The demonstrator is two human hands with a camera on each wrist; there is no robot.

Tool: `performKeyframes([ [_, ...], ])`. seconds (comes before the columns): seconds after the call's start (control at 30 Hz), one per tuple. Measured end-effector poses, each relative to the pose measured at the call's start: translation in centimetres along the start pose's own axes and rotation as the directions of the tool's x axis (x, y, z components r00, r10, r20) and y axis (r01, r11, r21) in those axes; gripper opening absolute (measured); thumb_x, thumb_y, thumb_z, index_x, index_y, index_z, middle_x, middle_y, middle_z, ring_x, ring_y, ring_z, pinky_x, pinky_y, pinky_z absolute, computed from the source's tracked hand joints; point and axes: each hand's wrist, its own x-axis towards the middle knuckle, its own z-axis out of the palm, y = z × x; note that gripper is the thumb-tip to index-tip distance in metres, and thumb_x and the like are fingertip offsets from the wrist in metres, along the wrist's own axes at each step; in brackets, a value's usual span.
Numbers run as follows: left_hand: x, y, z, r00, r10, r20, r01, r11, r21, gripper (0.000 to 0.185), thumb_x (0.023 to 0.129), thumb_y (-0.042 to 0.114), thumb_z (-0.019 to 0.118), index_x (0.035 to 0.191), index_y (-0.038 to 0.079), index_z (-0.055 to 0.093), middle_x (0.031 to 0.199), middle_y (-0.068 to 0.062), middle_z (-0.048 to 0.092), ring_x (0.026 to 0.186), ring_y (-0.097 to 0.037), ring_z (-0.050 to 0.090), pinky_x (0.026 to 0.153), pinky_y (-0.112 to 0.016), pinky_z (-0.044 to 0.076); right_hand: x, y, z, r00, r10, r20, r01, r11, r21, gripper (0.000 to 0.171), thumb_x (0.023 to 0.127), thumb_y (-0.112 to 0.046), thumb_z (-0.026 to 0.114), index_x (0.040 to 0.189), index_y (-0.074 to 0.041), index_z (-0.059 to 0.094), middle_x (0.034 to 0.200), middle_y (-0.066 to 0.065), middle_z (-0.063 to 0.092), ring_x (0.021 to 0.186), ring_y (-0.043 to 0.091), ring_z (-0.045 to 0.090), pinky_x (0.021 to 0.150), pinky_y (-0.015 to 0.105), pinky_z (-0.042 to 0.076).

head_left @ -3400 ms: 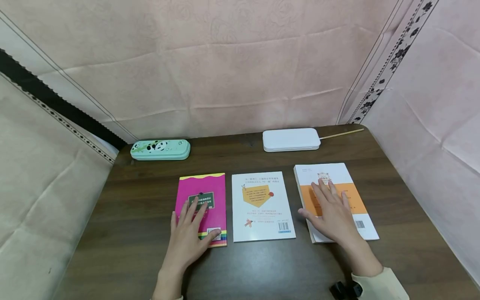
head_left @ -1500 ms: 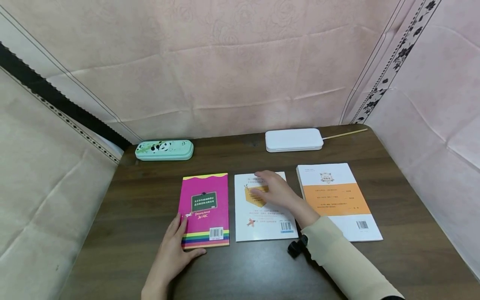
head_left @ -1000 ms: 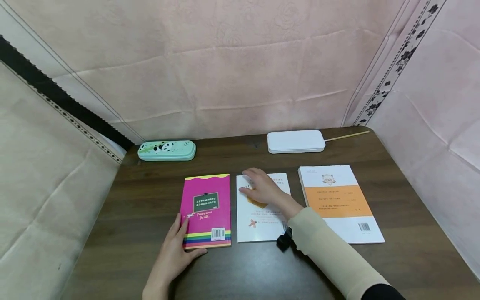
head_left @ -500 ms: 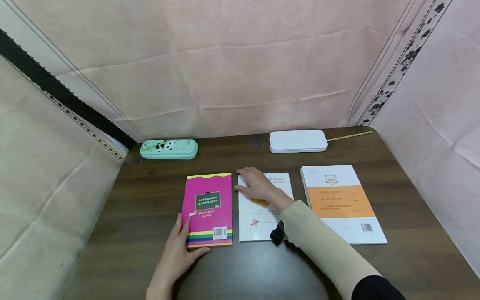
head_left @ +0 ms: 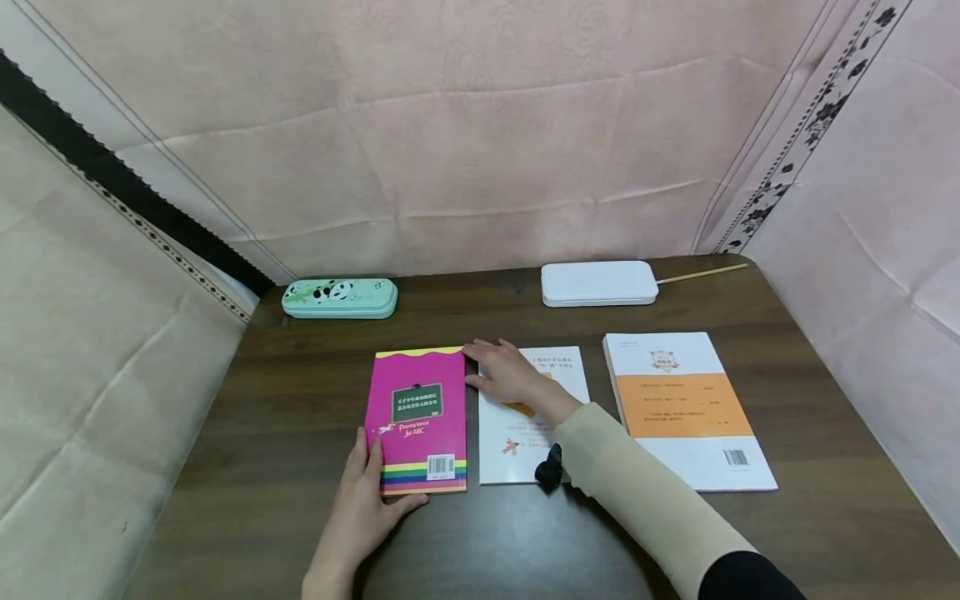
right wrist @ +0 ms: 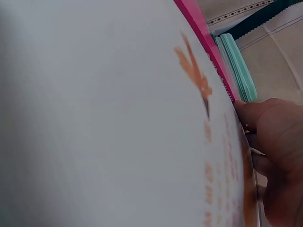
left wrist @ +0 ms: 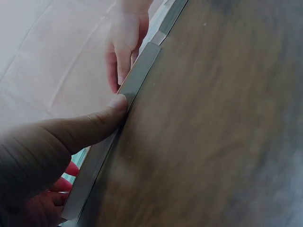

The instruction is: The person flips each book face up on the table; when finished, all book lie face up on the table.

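A pink book (head_left: 416,400) lies on the brown table. My left hand (head_left: 356,508) is at its near left corner, fingers along the left edge. In the left wrist view the left thumb (left wrist: 102,125) touches the book's near side. My right hand (head_left: 506,375) reaches across a white book (head_left: 517,458), hiding its upper left part. Its fingertips are right at the pink book's far right corner. In the right wrist view the right thumb (right wrist: 253,113) lies by the pink book's side (right wrist: 208,42).
A thick white and orange book (head_left: 686,408) lies to the right. At the back are a mint pencil case (head_left: 340,298) with a panda, a white case (head_left: 598,283) and a thin stick (head_left: 705,273). Pale cloth (head_left: 450,167) hangs around the table (head_left: 240,467).
My left hand has gone from the pink book's cover to its near left corner. My right hand has left the orange and white book and moved leftward over the white book.
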Motion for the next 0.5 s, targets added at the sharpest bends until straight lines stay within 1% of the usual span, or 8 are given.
performKeyframes([
  [0.13, 0.0, 0.12, 0.06, 1.0, -0.014, 0.002, 0.014, 1.0, 0.0, 0.125, 0.074, 0.059, 0.083, 0.16, -0.001, 0.016, 0.167, -0.025, -0.002, 0.148, -0.047, 0.015, 0.11, -0.063, 0.036, 0.07, -0.16, 0.01, 1.0, -0.005, 0.01, 0.005, 1.0, 0.014, 0.057, 0.103, -0.032, 0.06, 0.153, -0.01, 0.044, 0.157, 0.01, 0.043, 0.15, 0.025, 0.03, 0.123, 0.055, 0.013],
  [0.2, 0.0, 0.16, 0.06, 1.0, -0.016, 0.0, 0.016, 1.0, 0.001, 0.124, 0.074, 0.06, 0.083, 0.16, -0.001, 0.016, 0.167, -0.025, -0.002, 0.148, -0.047, 0.015, 0.11, -0.064, 0.035, 0.12, -0.28, -0.07, 1.0, -0.009, 0.014, 0.008, 0.999, 0.042, 0.055, 0.104, -0.028, 0.058, 0.153, -0.009, 0.044, 0.158, 0.011, 0.042, 0.151, 0.025, 0.028, 0.123, 0.055, 0.011],
  [0.27, 0.01, 0.17, 0.07, 1.0, -0.012, -0.004, 0.012, 1.0, -0.001, 0.123, 0.074, 0.059, 0.083, 0.16, -0.001, 0.017, 0.167, -0.025, -0.002, 0.148, -0.047, 0.014, 0.11, -0.064, 0.034, 0.2, -0.41, -0.19, 1.0, -0.006, 0.002, 0.005, 0.997, 0.083, 0.051, 0.105, -0.023, 0.056, 0.153, -0.008, 0.044, 0.157, 0.011, 0.043, 0.15, 0.026, 0.029, 0.123, 0.054, 0.012],
  [0.33, 0.01, 0.1, 0.08, 1.0, -0.002, -0.008, 0.002, 1.0, -0.005, 0.122, 0.075, 0.057, 0.084, 0.159, -0.002, 0.018, 0.167, -0.025, -0.001, 0.148, -0.048, 0.015, 0.111, -0.064, 0.034, 0.28, -0.49, -0.3, 0.999, 0.0, -0.039, 0.006, 0.988, 0.153, 0.049, 0.105, -0.015, 0.056, 0.152, -0.006, 0.045, 0.154, 0.012, 0.046, 0.147, 0.026, 0.036, 0.123, 0.05, 0.02],
  [0.4, -0.01, -0.05, 0.04, 1.0, 0.007, -0.011, -0.008, 1.0, -0.01, 0.122, 0.074, 0.056, 0.084, 0.158, -0.004, 0.02, 0.167, -0.026, 0.001, 0.148, -0.048, 0.015, 0.111, -0.064, 0.034, 0.36, -0.51, -0.42, 0.996, -0.003, -0.086, 0.021, 0.977, 0.211, 0.049, 0.102, -0.006, 0.057, 0.15, -0.007, 0.046, 0.15, 0.01, 0.05, 0.142, 0.025, 0.043, 0.119, 0.045, 0.03],
  [0.43, 0.01, -0.16, 0.01, 1.0, 0.009, -0.008, -0.009, 1.0, -0.016, 0.122, 0.074, 0.056, 0.085, 0.158, -0.004, 0.021, 0.167, -0.025, 0.001, 0.148, -0.048, 0.016, 0.111, -0.064, 0.034, 0.37, -0.53, -0.51, 0.994, -0.006, -0.109, 0.031, 0.972, 0.234, 0.05, 0.101, -0.003, 0.058, 0.15, -0.008, 0.047, 0.148, 0.009, 0.052, 0.139, 0.025, 0.046, 0.117, 0.043, 0.035],
  [0.5, 0.01, -0.41, -0.12, 1.0, 0.008, 0.003, -0.008, 1.0, -0.028, 0.123, 0.073, 0.058, 0.085, 0.158, -0.003, 0.021, 0.167, -0.024, 0.001, 0.148, -0.048, 0.016, 0.111, -0.064, 0.034, 0.4, -0.42, -0.66, 0.989, -0.028, -0.143, 0.064, 0.964, 0.256, 0.051, 0.099, -0.001, 0.061, 0.148, -0.009, 0.05, 0.141, 0.006, 0.055, 0.132, 0.022, 0.051, 0.111, 0.039, 0.042],
])
